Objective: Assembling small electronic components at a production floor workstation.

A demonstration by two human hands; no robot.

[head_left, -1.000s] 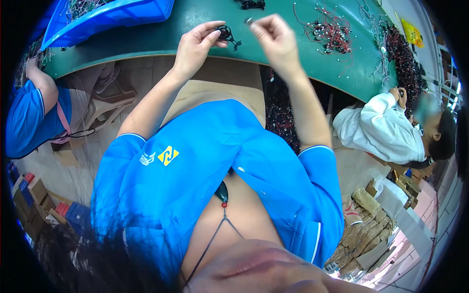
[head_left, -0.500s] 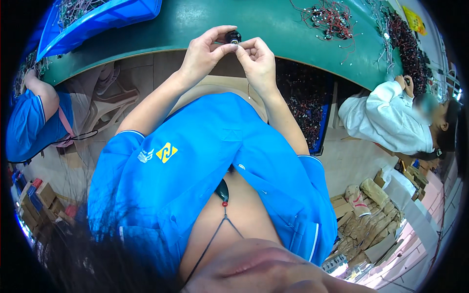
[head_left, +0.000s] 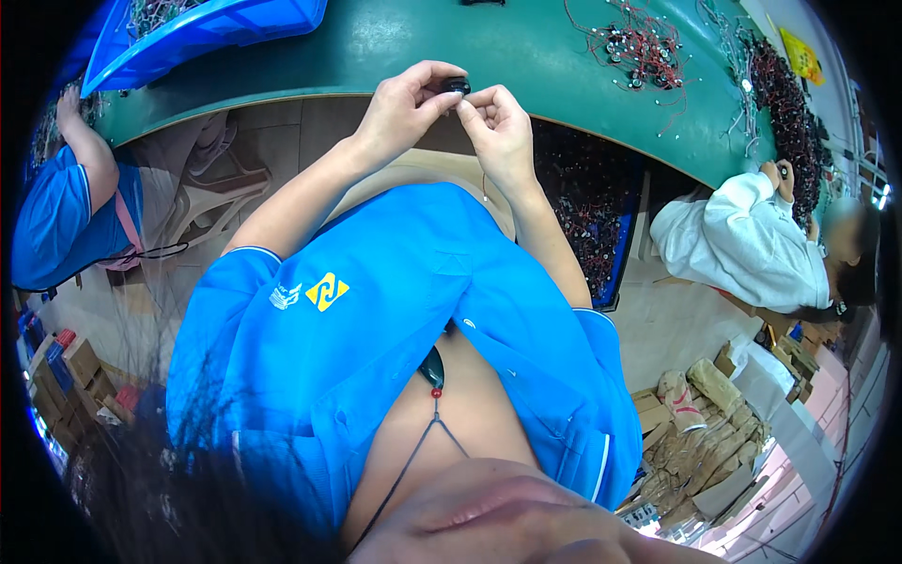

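Observation:
Above the near edge of the green table, my left hand (head_left: 406, 105) is closed, pinching a small round black part (head_left: 457, 86) between thumb and fingertips. My right hand (head_left: 501, 133) is beside it, its thumb and forefinger pressed together at the part's lower right side. From under the right hand hangs a thin wire (head_left: 485, 184) with a small pale end. What the right fingertips grip is mostly hidden by the fingers.
The green table (head_left: 395, 56) bears a blue tray (head_left: 211, 36) at far left, and red-wired parts (head_left: 644, 49) and a dark wire heap (head_left: 787, 113) to the right. Below the table stands a bin of small wired parts (head_left: 592, 221). Co-workers sit on both sides.
Both hands sit slightly lower in the picture, and the black part is turned, showing a flatter side. A dark object now shows at the top edge. The left co-worker's arm has moved.

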